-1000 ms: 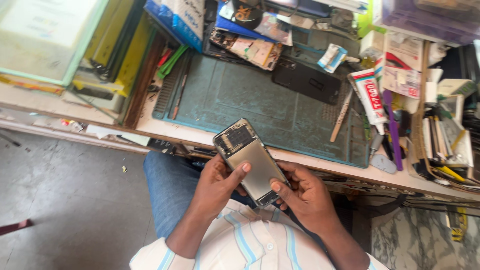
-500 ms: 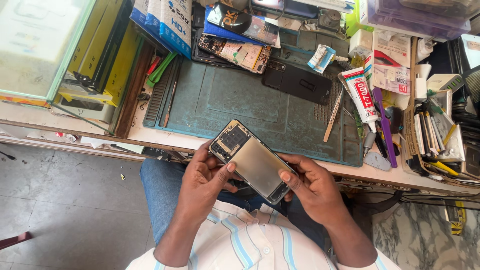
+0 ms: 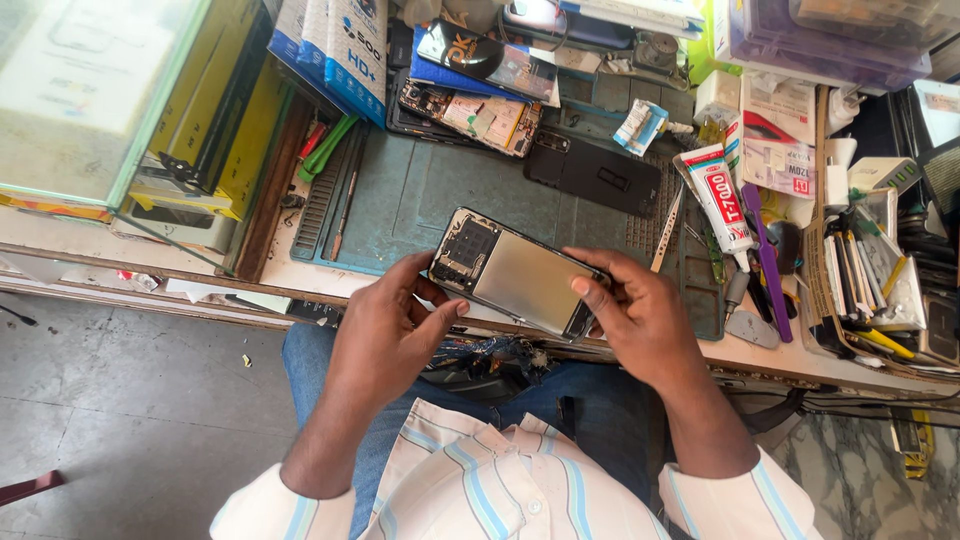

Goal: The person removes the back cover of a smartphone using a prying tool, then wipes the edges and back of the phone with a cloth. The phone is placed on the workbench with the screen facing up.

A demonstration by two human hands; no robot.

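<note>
While I am watching from the head camera, the opened phone [image 3: 515, 272] is being held flat and slightly tilted over the near edge of the workbench [image 3: 770, 352], above my lap, back cover off, with a bare metal plate and a dark circuit area showing at its left end. I am judging it light, stiff and thin, but fragile: the exposed parts and the glass underneath would not be forgiving a squeeze or a twist, and the smooth metal is looking slippery. The rim is the safe place to be gripping. My left hand [image 3: 385, 335] is pinching the left end, thumb on the lower edge, fingers curled beneath. My right hand [image 3: 640, 320] is clamping the right end, thumb and fingertips on the frame. Beyond it, a green work mat [image 3: 420, 195] is lying on the bench, with a black back cover [image 3: 592, 173], a glue tube [image 3: 718, 198] and tweezers [image 3: 664, 232] nearby.
</note>
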